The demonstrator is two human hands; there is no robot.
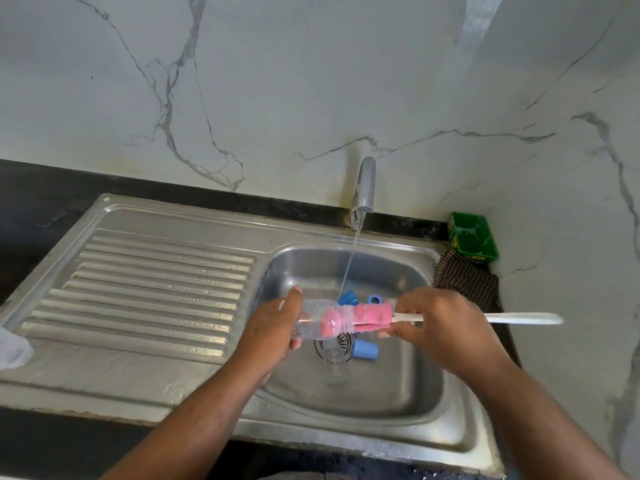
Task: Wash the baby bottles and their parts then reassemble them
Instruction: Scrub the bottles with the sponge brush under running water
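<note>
The bottle (311, 327) lies level between the hands, mouth toward the right hand (440, 327). The left hand (273, 330) wraps its base. The right curls round the brush (372, 317) handle (sponge half inside), axes aligned.

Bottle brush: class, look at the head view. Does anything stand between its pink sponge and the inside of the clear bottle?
Nothing visible does. The pink sponge is partway through the neck of the clear bottle, which the left hand holds over the sink; the right hand grips the brush handle.
</note>
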